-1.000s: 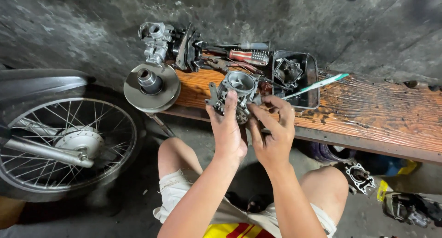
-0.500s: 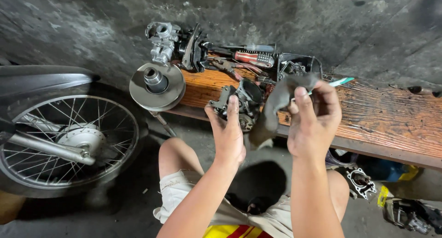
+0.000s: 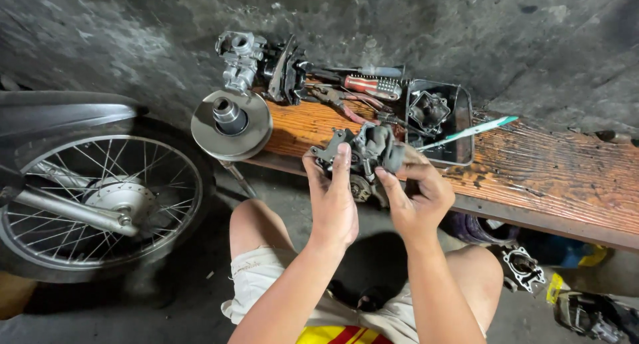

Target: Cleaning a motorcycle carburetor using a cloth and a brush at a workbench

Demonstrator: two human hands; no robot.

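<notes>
Both hands — left hand (image 3: 333, 201), right hand (image 3: 416, 197) — half-hide grey engine part (image 3: 366, 151).

Grey metal carburettor (image 3: 363, 159), grimy, held above bench edge

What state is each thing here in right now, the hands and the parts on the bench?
left hand: gripping the metal part
right hand: gripping the same part
metal part: held up off the bench
black tray: open, part inside
red-handled screwdriver: lying flat
round disc: overhanging bench end
</notes>
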